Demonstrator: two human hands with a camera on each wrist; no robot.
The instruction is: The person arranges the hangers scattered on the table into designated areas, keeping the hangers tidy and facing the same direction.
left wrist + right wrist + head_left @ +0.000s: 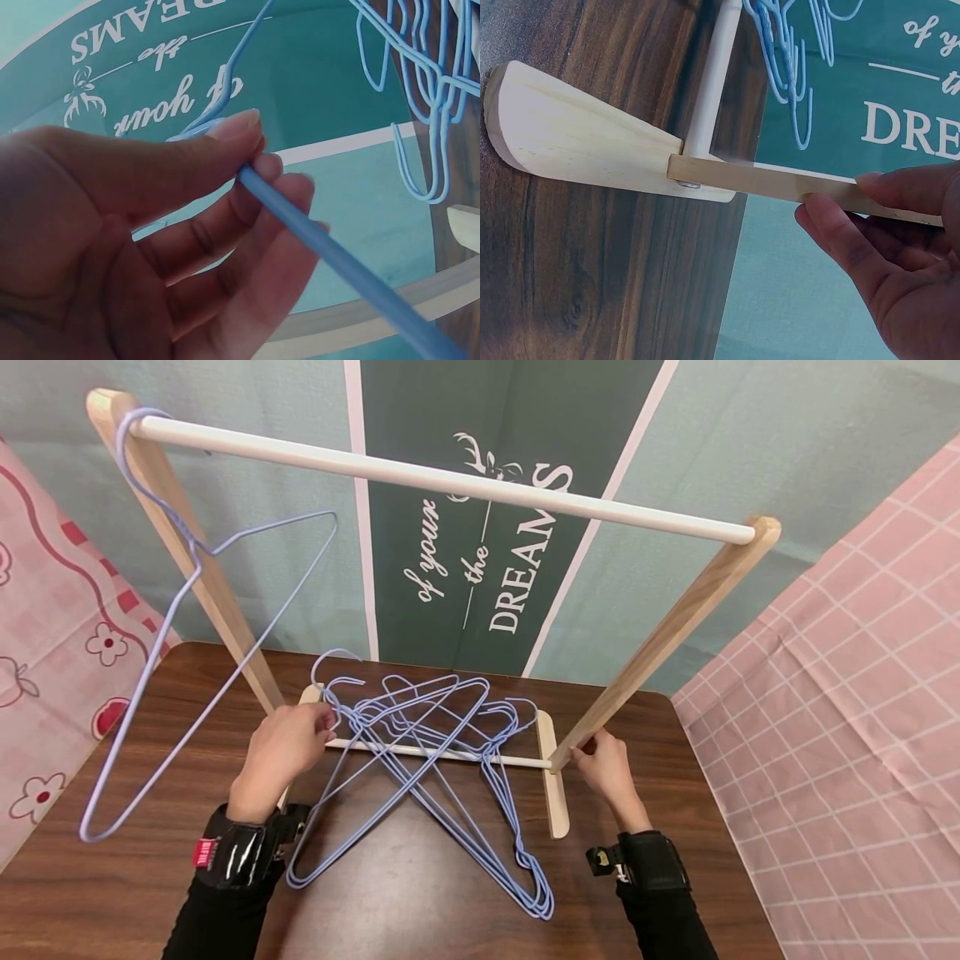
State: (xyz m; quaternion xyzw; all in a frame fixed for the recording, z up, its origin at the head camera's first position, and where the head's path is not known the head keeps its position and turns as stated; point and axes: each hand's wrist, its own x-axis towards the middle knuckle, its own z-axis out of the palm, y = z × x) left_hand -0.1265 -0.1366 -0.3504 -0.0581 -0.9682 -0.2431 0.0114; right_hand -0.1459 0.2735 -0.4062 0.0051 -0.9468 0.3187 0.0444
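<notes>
Left hand (281, 752) pinches hanger (352, 266), right hand (607, 768) grips wooden post (675, 627).

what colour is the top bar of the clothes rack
White; the top bar shows best in the head view.

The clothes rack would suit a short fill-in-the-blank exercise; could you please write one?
The top bar carries exactly ____ hanger.
The right hand grips a post made of ____.
The left hand pinches a blue wire between its fingers and ____.
The largest printed word on the cloth reads ____.
Missing words: one; wood; thumb; DREAMS.
</notes>
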